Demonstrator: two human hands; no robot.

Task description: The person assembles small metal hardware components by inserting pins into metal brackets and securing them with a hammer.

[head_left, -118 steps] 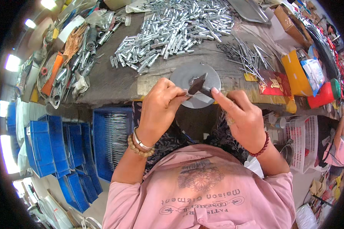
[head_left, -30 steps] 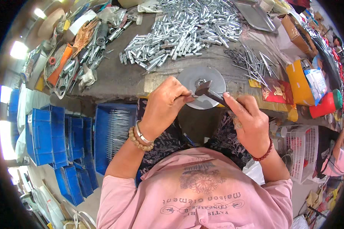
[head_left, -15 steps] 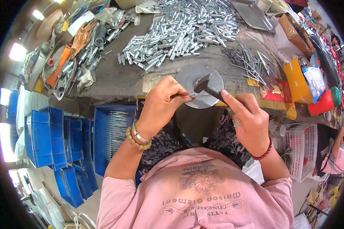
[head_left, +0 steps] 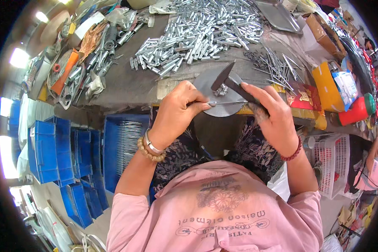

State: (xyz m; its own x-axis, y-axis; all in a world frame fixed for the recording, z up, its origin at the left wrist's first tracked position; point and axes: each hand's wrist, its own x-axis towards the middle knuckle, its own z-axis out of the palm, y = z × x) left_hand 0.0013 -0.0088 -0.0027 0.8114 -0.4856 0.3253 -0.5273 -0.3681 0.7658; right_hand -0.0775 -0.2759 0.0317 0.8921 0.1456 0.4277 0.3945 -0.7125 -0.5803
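Note:
A hammer with a dark head is in my right hand, its head raised at a slant over a round grey metal disc at the bench's front edge. My left hand pinches a small silver metal tube by its end, just above the disc's near part. From that tube a thin metal rod runs right, toward my right fingers; whether they touch it I cannot tell. On the disc, below the hammer head, sits a small shiny metal piece, partly covered.
A heap of silver tubes covers the far bench, with thin rods at its right. Tools crowd the left side. Blue bins stand below left, a white basket below right. Another person is at far right.
The hammer's head has swung up and tilted, and my right hand has shifted slightly right. The thin rod now shows stretching between my hands. My left hand has barely moved.

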